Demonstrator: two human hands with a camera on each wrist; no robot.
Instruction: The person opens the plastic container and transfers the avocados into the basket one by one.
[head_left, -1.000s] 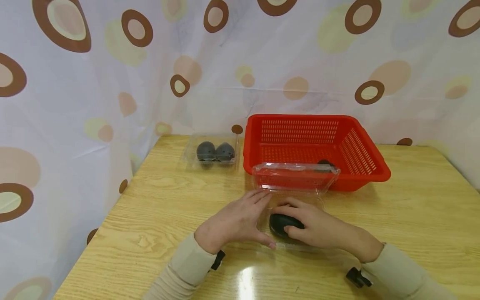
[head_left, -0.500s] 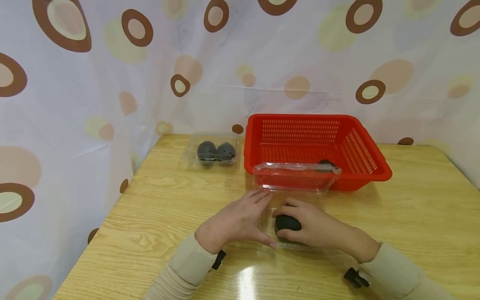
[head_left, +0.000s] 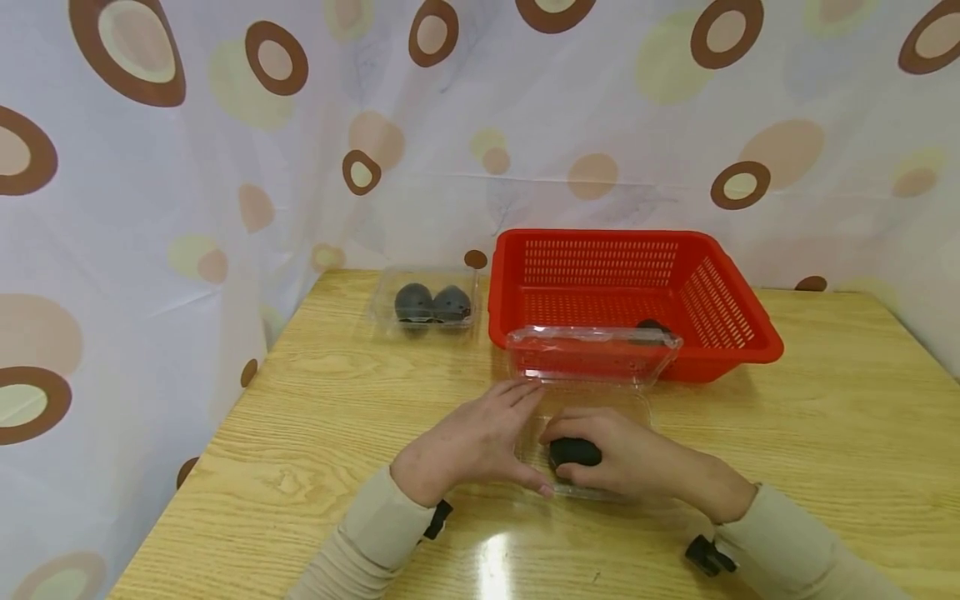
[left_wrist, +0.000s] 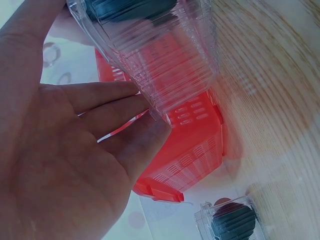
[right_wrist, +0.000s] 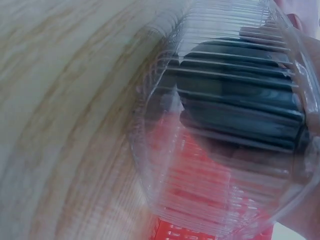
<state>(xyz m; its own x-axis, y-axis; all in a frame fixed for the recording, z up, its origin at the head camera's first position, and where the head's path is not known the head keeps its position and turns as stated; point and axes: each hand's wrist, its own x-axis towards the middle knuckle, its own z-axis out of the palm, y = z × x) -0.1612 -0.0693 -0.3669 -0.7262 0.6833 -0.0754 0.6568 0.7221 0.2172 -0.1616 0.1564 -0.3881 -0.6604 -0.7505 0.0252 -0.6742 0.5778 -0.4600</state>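
Note:
A clear plastic clamshell tray (head_left: 633,408) lies on the wooden table, its lid (head_left: 592,350) standing open against the red basket. A dark egg-shaped object (head_left: 573,452) sits in the tray, and my right hand (head_left: 611,454) curls over it and grips it. My left hand (head_left: 487,433) rests flat beside the tray, straight fingers (left_wrist: 107,107) touching its ribbed left wall (left_wrist: 165,65). In the right wrist view the dark object (right_wrist: 240,100) shows through the ribbed plastic (right_wrist: 200,190).
A red slatted basket (head_left: 720,300) stands behind the tray with one dark object (head_left: 651,327) inside. A closed clear box (head_left: 431,304) with two dark egg-shaped objects sits left of the basket. A spotted curtain (head_left: 150,208) surrounds the table's far and left sides.
My right hand's fingers have curled further over the dark object, covering more of it. The left hand and the tray have stayed where they were.

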